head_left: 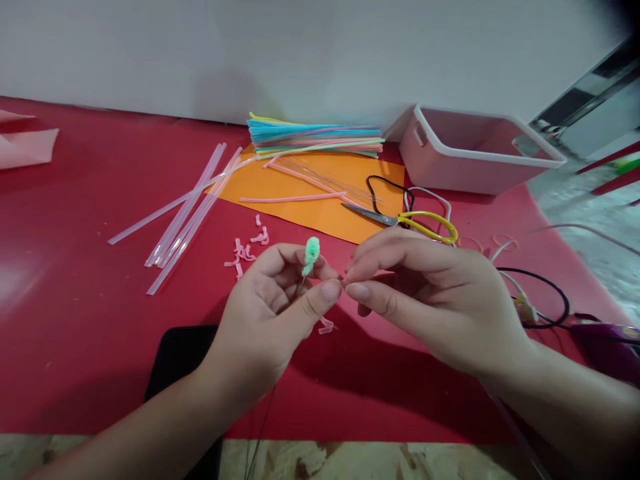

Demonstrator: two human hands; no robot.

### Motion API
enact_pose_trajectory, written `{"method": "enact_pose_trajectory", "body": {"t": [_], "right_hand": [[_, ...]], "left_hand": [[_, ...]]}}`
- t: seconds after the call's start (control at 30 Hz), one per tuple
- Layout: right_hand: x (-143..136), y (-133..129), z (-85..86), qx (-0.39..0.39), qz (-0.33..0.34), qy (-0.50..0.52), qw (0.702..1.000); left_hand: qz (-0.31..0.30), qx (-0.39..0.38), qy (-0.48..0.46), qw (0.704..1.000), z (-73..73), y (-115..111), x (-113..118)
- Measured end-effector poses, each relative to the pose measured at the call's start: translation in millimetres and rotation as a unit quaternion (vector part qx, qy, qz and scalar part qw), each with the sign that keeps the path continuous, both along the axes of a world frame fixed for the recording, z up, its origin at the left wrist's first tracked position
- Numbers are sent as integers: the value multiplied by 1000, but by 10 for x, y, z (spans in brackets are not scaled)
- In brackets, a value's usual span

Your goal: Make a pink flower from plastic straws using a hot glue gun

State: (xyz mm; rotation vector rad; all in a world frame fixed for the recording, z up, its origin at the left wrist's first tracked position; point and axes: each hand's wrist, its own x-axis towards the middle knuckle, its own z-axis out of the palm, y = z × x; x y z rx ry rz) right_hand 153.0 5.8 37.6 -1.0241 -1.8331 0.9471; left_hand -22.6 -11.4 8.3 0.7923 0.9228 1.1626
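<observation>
Step in hand looks like fine fingertip work on a small fuzzy craft piece, both hands together above the red tabletop (pixel 100 347). Left hand (pixel 280 327) is curled, grasping a thin wire stem (pixel 302 285) topped by a light green pipe-cleaner bud (pixel 313 250); the bud sticks up clear between its thumb and fingers. Right hand (pixel 440 300) is in a pinch, thumb and forefinger drawn close, tips meeting or nearly meeting the left fingertips; a tiny reddish bit may sit there, but it's too small to tell, so can't confirm what the right one grasps. Green bud therefore sits up in front of the left palm, off the surface, a little left of where the tips meet. My read: shaping or fixing a detail by the stem, partway along, since pink fuzzy clippings (pixel 243 252) lie just beyond the left knuckles and scissors (pixel 387 219) lie loose, partly on the orange sheet (pixel 320 213). Next move seems to call for the left grip staying steady on the wire while the right tips place or twist lightly, without squashing the bud. Risk: a piece that small could slip and get lost among the clippings. Spare stock within reach: mixed pipe-cleaner bundle (pixel 315 135) at the back, single pink pipe cleaner (pixel 293 199) on the sheet.
</observation>
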Motion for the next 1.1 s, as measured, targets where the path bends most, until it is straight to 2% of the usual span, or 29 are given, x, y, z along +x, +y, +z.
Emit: {"method": "enact_pose_trajectory", "body": {"t": [0.2, 0.33, 0.47, 0.53, 0.73, 0.97, 1.1], "right_hand": [[21, -36, 64, -76, 57, 11, 995], [46, -24, 122, -119, 62, 13, 991], [82, 34, 118, -209, 100, 44, 972], [93, 53, 111, -220, 100, 40, 969], [102, 49, 120, -138, 42, -34, 989], [147, 87, 119, -32, -8, -60, 998], [173, 97, 122, 43, 1, -109, 993]], "left_hand": [[-15, 22, 10, 1000, 17, -22, -27], [-34, 20, 13, 999, 80, -25, -23], [-41, 3, 24, 999, 123, -10, -11], [-37, -2, 25, 999, 121, 0, -10], [-33, -17, 36, 999, 79, 4, -16], [-86, -21, 91, 992, 43, -53, -16], [-111, -14, 113, 987, 38, -83, -23]]}}
